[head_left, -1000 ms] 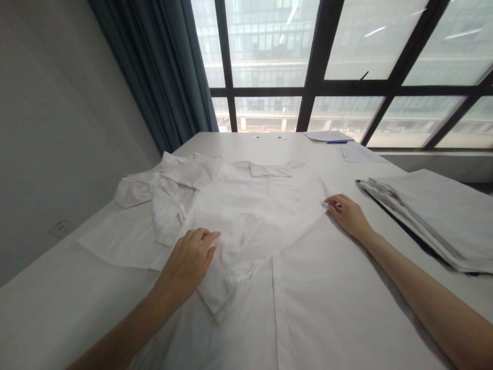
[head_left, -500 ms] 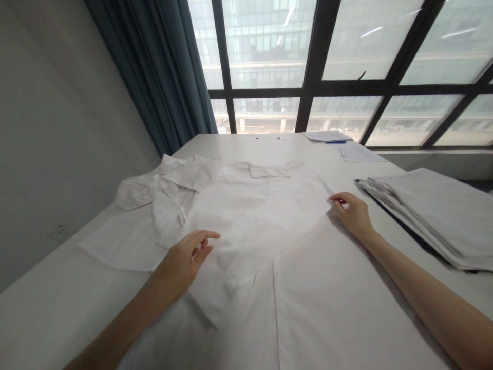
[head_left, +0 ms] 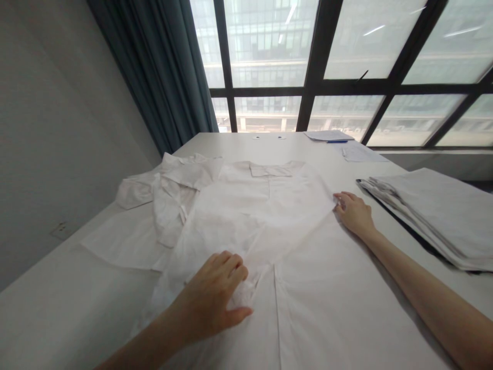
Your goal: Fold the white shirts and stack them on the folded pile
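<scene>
A white shirt [head_left: 308, 288] lies spread over the white table, with its collar end [head_left: 270, 170] toward the window and a seam running down its middle. My left hand [head_left: 210, 288] rests palm down on the left part of the shirt, thumb apart from the bent fingers, beside some wrinkles. At the shirt's right edge, the fingers of my right hand [head_left: 353, 213] are curled together, pinching the cloth. Crumpled white cloth [head_left: 175, 198], sleeve-like in shape, is bunched at the left; I cannot tell whether it belongs to the same shirt.
On the right sits a stack of folded white cloth [head_left: 442, 210] over a dark flat board. Papers [head_left: 327, 135] and a blue pen [head_left: 337, 142] lie at the table's far end. A wall [head_left: 57, 128] and a dark curtain [head_left: 162, 77] border the left, with windows behind.
My left hand has moved right and nearer to me, from a loose pinch above the cloth to lying on it. My right hand stays by the right edge, its fingers more curled.
</scene>
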Action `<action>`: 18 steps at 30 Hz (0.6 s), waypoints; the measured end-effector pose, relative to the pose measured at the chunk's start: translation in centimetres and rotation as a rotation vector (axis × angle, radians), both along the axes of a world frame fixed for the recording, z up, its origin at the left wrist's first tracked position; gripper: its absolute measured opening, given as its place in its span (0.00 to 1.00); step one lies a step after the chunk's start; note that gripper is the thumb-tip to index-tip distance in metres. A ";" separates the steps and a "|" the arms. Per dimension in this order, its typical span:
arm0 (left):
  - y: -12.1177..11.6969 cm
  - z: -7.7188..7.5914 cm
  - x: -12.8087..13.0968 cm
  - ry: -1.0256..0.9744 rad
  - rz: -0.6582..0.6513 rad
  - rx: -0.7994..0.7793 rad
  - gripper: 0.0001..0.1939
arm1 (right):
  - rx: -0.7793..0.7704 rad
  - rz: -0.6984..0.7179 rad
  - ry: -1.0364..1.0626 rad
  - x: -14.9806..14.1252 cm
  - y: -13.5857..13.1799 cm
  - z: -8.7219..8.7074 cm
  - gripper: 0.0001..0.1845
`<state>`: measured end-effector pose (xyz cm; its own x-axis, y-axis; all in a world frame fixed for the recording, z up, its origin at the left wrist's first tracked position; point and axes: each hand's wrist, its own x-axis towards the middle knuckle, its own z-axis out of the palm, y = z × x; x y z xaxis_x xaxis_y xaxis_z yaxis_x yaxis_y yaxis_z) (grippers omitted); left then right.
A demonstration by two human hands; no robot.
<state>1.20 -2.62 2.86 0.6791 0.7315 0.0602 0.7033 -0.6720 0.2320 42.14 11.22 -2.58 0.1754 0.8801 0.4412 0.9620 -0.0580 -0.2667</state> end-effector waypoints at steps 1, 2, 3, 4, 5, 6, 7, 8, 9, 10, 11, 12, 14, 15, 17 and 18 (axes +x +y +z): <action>-0.2 0.0 0.1 0.002 0.013 -0.008 0.18 | -0.010 -0.018 0.002 0.0 0.0 0.0 0.20; -0.4 0.0 0.2 0.003 0.021 -0.007 0.18 | -0.016 -0.034 0.005 0.0 0.0 0.0 0.19; -0.4 -0.1 0.3 0.003 0.026 0.001 0.17 | -0.021 -0.049 0.010 0.1 0.0 0.0 0.18; -0.5 -0.1 0.3 0.001 0.031 0.013 0.16 | -0.025 -0.063 0.014 0.1 0.1 0.0 0.17; -0.5 -0.2 0.3 -0.001 0.031 0.024 0.15 | -0.028 -0.075 0.018 0.1 0.1 0.1 0.17; -0.4 -0.3 0.4 -0.007 0.027 0.031 0.14 | -0.031 -0.085 0.021 0.1 0.1 0.1 0.16; -0.4 -0.3 0.4 -0.014 0.022 0.034 0.12 | -0.032 -0.094 0.022 0.1 0.0 0.2 0.15; -0.3 -0.3 0.5 -0.025 0.014 0.033 0.12 | -0.033 -0.100 0.022 0.2 0.0 0.2 0.15; -0.3 -0.3 0.5 -0.037 0.008 0.030 0.11 | -0.032 -0.105 0.020 0.2 0.0 0.2 0.14; -0.2 -0.3 0.5 -0.054 0.001 0.027 0.11 | -0.031 -0.106 0.018 0.3 0.0 0.1 0.14; -0.2 -0.2 0.5 -0.072 -0.004 0.024 0.11 | -0.030 -0.104 0.015 0.4 0.0 0.1 0.14; -0.2 -0.2 0.5 -0.090 -0.007 0.019 0.11 | -0.029 -0.099 0.013 0.5 0.0 0.0 0.14; -0.1 0.0 0.4 -0.120 -0.011 0.012 0.10 | -0.028 -0.080 0.007 0.7 0.1 -0.1 0.14; -0.1 0.1 0.3 -0.132 -0.012 0.009 0.10 | -0.027 -0.068 0.005 0.8 0.2 -0.2 0.14; 0.0 0.1 0.2 -0.156 -0.013 0.002 0.10 | -0.024 -0.043 -0.001 0.9 0.3 -0.3 0.15; 0.0 0.1 0.2 -0.172 -0.013 0.000 0.10 | -0.023 -0.027 -0.005 1.0 0.4 -0.3 0.14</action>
<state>1.40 -2.59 2.96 0.6680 0.7230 0.1763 0.6446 -0.6805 0.3484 43.10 11.60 -2.89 0.1974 0.8849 0.4220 0.9614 -0.0905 -0.2599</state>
